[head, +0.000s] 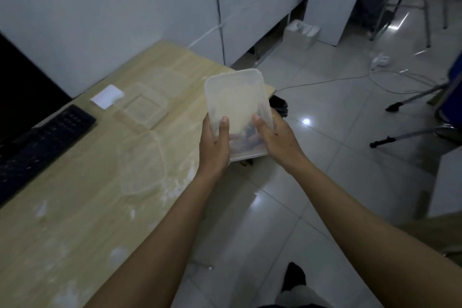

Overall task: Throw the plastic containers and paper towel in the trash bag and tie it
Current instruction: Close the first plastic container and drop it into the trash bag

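Observation:
A translucent rectangular plastic container (236, 102) is held in the air just past the right edge of the wooden desk (75, 195). My left hand (216, 145) grips its near left side, thumb on its face. My right hand (273, 140) grips its near right side, with fingers showing through the plastic. Two more clear plastic containers lie on the desk: a square one (145, 105) and a larger one (142, 162) nearer me. A dark trash bag (278, 105) shows partly behind the held container, on the floor by the desk corner. Scraps that look like paper towel (41, 209) dot the desk.
A black keyboard (37, 142) and a dark monitor stand at the desk's left. A white card (107, 96) lies near the wall. The tiled floor holds cables, a white power strip (380, 60), a small white bin (301, 34) and chair legs (410, 97) on the right.

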